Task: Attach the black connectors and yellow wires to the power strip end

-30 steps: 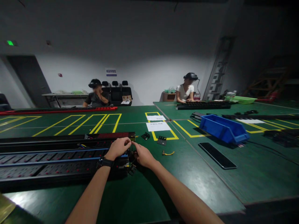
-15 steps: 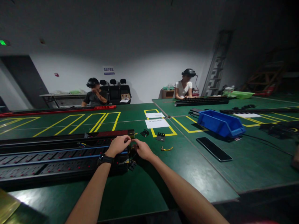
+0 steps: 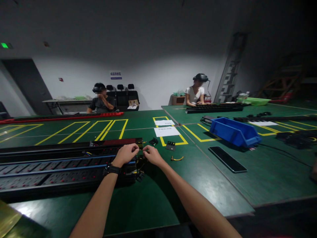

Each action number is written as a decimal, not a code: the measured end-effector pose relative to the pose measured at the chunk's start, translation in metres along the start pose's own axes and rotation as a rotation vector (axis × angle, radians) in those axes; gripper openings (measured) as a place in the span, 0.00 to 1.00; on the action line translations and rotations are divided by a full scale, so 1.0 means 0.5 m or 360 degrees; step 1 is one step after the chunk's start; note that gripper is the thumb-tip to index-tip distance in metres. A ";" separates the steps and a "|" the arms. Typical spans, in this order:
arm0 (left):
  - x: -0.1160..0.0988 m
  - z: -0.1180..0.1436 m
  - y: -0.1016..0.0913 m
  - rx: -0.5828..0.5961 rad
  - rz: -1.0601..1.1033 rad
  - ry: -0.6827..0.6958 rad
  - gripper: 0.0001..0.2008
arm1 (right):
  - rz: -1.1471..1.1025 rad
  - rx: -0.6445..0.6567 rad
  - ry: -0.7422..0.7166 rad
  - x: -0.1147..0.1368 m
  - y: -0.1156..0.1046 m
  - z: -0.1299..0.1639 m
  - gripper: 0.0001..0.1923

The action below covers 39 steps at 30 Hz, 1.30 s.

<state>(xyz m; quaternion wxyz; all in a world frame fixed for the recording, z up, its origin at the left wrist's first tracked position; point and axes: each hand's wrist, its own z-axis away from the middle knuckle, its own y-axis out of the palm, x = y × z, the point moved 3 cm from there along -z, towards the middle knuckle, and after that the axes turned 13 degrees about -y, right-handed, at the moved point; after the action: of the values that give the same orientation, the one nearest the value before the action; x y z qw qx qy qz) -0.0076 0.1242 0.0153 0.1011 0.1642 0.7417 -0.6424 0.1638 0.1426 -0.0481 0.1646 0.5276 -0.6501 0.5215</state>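
Observation:
A long black power strip assembly point(image 3: 56, 167), with rows of sockets, red dots and blue strips, lies on the green table at left. My left hand point(image 3: 126, 153), with a dark watch on its wrist, is over its right end, thumb and fingers pinched together. My right hand point(image 3: 152, 155) is just right of that end, fingertips curled and pinched, a small gap from the left fingertips. What either pinch holds is too small to make out. Below the hands, yellow wire ends and a small black bracket point(image 3: 140, 176) show at the strip's end.
Two black brackets point(image 3: 170, 145) and a short yellow wire point(image 3: 177, 159) lie right of my hands. Farther right are a phone point(image 3: 227, 159) and a blue bin point(image 3: 232, 130). Paper sheets point(image 3: 166, 132) lie ahead. Two people sit across the table.
My right hand's fingertips have drawn slightly up and away from the left fingertips, and its index finger is more curled. My left hand has stayed nearly in place.

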 end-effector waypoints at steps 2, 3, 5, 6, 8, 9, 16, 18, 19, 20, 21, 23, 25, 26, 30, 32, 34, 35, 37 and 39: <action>0.000 0.001 0.000 0.0000 0.0005 -0.0004 0.14 | -0.0175 0.0107 0.0028 0.004 0.002 0.006 0.10; -0.001 0.002 -0.001 -0.0004 0.0006 -0.0002 0.14 | -0.0241 0.0144 0.0012 0.006 0.003 0.009 0.10; -0.002 0.003 -0.002 -0.0017 0.0006 0.0009 0.14 | -0.0306 0.0175 -0.0063 0.011 0.006 0.015 0.09; -0.003 0.004 -0.002 -0.0021 0.0004 0.0016 0.14 | -0.0310 0.0181 -0.0102 0.012 0.008 0.016 0.09; -0.004 0.004 -0.002 -0.0026 -0.0002 0.0022 0.14 | -0.0288 0.0181 -0.0161 0.010 0.011 0.018 0.09; -0.005 0.004 -0.002 -0.0028 -0.0006 0.0022 0.13 | -0.0272 0.0176 -0.0186 0.009 0.012 0.018 0.09; -0.003 0.004 -0.001 -0.0016 -0.0007 0.0013 0.13 | -0.0272 0.0115 -0.0345 0.009 0.008 0.017 0.07; -0.001 0.003 0.000 -0.0011 0.0002 0.0013 0.13 | -0.0280 0.0134 -0.0337 0.011 0.006 0.017 0.06; 0.000 0.002 0.000 -0.0009 0.0006 0.0012 0.13 | -0.0291 0.0152 -0.0328 0.011 0.006 0.017 0.06; 0.001 0.001 0.001 -0.0006 0.0009 0.0011 0.13 | -0.0306 0.0168 -0.0322 0.011 0.006 0.017 0.07; 0.001 0.000 0.001 -0.0002 0.0013 0.0010 0.14 | -0.0320 0.0176 -0.0320 0.011 0.007 0.016 0.07; 0.002 -0.001 0.001 0.0002 0.0019 0.0008 0.14 | -0.0327 0.0168 -0.0336 0.010 0.008 0.017 0.07; 0.003 -0.002 0.002 0.0006 0.0027 0.0005 0.15 | -0.0311 0.0136 -0.0360 0.010 0.009 0.018 0.06; 0.003 -0.002 0.002 0.0008 0.0029 0.0003 0.15 | -0.0304 0.0120 -0.0365 0.009 0.010 0.019 0.06; 0.003 -0.002 0.003 0.0011 0.0025 0.0000 0.16 | -0.0357 0.0118 -0.0332 0.007 0.015 0.023 0.05; 0.002 -0.001 0.003 0.0007 0.0025 0.0000 0.16 | -0.0377 0.0115 -0.0312 0.005 0.016 0.024 0.06; 0.003 -0.001 0.003 0.0004 0.0028 0.0001 0.16 | -0.0376 0.0106 -0.0304 0.004 0.017 0.024 0.06; 0.003 -0.001 0.003 0.0005 0.0030 0.0000 0.16 | -0.0371 0.0104 -0.0301 0.003 0.018 0.024 0.06; 0.002 -0.001 0.002 0.0008 0.0033 0.0001 0.16 | -0.0355 0.0109 -0.0297 0.002 0.018 0.024 0.05; 0.001 0.000 0.000 0.0014 0.0030 0.0000 0.16 | -0.0333 0.0110 -0.0292 0.003 0.019 0.024 0.04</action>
<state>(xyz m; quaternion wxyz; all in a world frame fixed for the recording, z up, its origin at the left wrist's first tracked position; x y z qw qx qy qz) -0.0080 0.1243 0.0149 0.1064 0.1716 0.7372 -0.6448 0.1593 0.1308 -0.0565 0.1396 0.6434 -0.5854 0.4731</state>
